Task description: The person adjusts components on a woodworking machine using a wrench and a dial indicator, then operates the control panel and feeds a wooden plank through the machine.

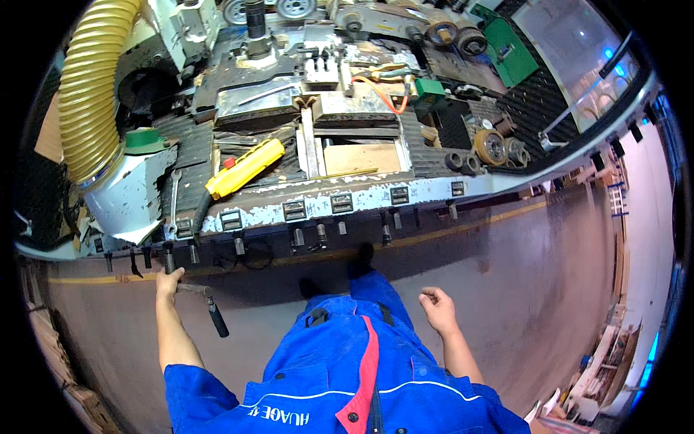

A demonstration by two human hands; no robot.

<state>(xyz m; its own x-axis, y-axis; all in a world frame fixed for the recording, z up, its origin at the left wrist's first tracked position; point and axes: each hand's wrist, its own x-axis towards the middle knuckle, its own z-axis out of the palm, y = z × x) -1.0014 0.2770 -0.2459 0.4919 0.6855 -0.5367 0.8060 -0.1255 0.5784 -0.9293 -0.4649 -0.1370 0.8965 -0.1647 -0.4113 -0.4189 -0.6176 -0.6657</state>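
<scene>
My left hand (168,283) is closed around a metal shaft below the machine's front rail, at the hub of a hand crank whose black grip (217,318) hangs to the right. Above it, an open-end wrench (174,199) lies on the ribbed top, beside a yellow pendant controller (244,168) with a red button. My right hand (439,309) hangs low over the floor at the right of my blue-clad body, its fingers loosely bent and apart, with nothing visible in them.
The machine bed (194,145) carries a yellow flexible hose (87,108), pliers (390,72), an orange cable, green blocks and several rollers (490,147). Knobs stick out below its pale front rail (426,191). A yellow line (463,231) crosses the floor. Wooden boards (603,362) stand at the far right.
</scene>
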